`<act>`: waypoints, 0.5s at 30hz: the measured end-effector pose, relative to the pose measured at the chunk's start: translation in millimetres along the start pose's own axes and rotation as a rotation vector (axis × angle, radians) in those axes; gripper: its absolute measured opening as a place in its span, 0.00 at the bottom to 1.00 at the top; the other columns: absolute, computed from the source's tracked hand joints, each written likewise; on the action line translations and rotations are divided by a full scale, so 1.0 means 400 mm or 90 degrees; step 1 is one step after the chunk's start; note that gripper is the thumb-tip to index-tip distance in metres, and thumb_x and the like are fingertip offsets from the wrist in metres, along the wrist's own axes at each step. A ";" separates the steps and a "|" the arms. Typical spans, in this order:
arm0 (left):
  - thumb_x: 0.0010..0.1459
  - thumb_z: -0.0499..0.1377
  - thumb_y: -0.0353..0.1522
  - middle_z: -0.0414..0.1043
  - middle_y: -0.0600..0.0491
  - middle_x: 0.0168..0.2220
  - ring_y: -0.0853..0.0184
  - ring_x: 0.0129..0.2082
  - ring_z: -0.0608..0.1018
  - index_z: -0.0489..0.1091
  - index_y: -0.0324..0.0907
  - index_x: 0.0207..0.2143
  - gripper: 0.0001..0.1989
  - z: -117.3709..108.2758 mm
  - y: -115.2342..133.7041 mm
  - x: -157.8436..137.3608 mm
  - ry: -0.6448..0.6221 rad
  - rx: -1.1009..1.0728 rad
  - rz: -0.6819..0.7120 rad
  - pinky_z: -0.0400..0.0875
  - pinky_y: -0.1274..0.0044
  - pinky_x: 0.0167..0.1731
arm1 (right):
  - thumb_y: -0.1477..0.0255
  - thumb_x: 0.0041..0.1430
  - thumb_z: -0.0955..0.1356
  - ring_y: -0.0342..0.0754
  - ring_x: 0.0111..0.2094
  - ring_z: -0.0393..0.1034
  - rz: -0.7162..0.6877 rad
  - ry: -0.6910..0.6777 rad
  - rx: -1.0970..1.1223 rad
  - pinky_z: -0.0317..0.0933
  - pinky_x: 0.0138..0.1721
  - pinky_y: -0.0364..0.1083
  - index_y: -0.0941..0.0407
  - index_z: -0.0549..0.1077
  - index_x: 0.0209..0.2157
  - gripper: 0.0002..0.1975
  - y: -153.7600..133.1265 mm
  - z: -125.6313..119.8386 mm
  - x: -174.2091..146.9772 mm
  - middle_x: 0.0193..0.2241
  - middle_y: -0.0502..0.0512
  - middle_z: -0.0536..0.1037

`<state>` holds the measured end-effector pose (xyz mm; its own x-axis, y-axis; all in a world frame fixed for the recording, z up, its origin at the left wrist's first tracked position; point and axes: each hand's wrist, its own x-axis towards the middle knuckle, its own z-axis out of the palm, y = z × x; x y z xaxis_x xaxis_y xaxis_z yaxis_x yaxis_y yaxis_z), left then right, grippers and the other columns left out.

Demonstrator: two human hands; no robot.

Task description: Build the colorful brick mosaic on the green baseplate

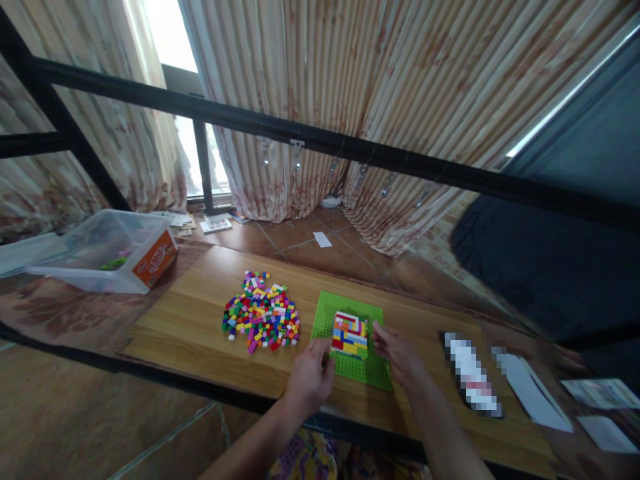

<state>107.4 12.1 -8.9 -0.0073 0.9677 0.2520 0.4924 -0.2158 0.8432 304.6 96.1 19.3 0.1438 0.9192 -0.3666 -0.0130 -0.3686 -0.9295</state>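
A rectangular build of toy bricks [350, 335] in red, yellow, white, blue and orange is on the green studded baseplate [363, 378]. My left hand [311, 375] is at the build's lower left corner, fingers curled in and thumb near its edge. Beside the right edge is my right hand [397, 350], its fingers bent and pressed together. Whether either hand holds a small brick is too small to tell. To the left of the baseplate lies a loose pile of small bricks [263, 313] in many colours.
The wooden board [190, 320] carries all this. At the left stands a clear plastic bin [100, 267] with an orange label and a few pieces inside. A blurred-out phone-like object [473, 375] and white papers [537, 393] lie at the right. A black metal rail [225, 115] crosses behind.
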 end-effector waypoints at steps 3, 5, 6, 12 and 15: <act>0.54 0.53 0.23 0.71 0.52 0.37 0.67 0.34 0.74 0.66 0.42 0.44 0.15 0.001 0.001 0.001 0.008 0.000 -0.005 0.68 0.77 0.34 | 0.56 0.40 0.74 0.41 0.19 0.63 -0.044 0.060 0.021 0.60 0.23 0.42 0.55 0.71 0.22 0.18 0.015 -0.005 -0.025 0.19 0.49 0.73; 0.54 0.54 0.23 0.71 0.52 0.37 0.67 0.34 0.74 0.67 0.42 0.44 0.15 0.002 0.003 0.001 0.003 0.003 -0.013 0.68 0.76 0.34 | 0.55 0.42 0.73 0.42 0.20 0.63 -0.097 0.112 -0.028 0.59 0.23 0.43 0.56 0.72 0.22 0.17 0.013 0.006 -0.050 0.19 0.49 0.73; 0.54 0.54 0.23 0.71 0.52 0.37 0.67 0.34 0.74 0.67 0.42 0.44 0.15 0.002 0.004 0.001 0.001 0.003 -0.016 0.69 0.76 0.34 | 0.55 0.44 0.72 0.43 0.21 0.64 -0.134 0.130 -0.070 0.59 0.24 0.43 0.56 0.73 0.23 0.17 0.008 0.019 -0.065 0.19 0.50 0.73; 0.52 0.54 0.23 0.73 0.49 0.41 0.63 0.42 0.75 0.67 0.42 0.46 0.18 0.003 0.002 -0.002 0.008 -0.016 -0.011 0.71 0.72 0.42 | 0.62 0.57 0.65 0.49 0.32 0.70 -0.360 -0.073 -0.283 0.63 0.35 0.47 0.54 0.76 0.28 0.12 -0.045 0.162 -0.162 0.28 0.52 0.77; 0.52 0.56 0.24 0.75 0.49 0.42 0.62 0.42 0.76 0.69 0.42 0.46 0.18 0.022 -0.009 -0.005 0.013 -0.045 0.007 0.72 0.72 0.41 | 0.70 0.57 0.65 0.48 0.33 0.70 -0.426 -0.171 -0.417 0.61 0.38 0.47 0.54 0.76 0.28 0.08 -0.054 0.237 -0.185 0.28 0.51 0.77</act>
<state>113.5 12.2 -16.5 -0.0202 0.9627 0.2699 0.4303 -0.2353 0.8715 200.4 49.2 62.7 -0.3100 0.9378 0.1560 0.5542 0.3116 -0.7718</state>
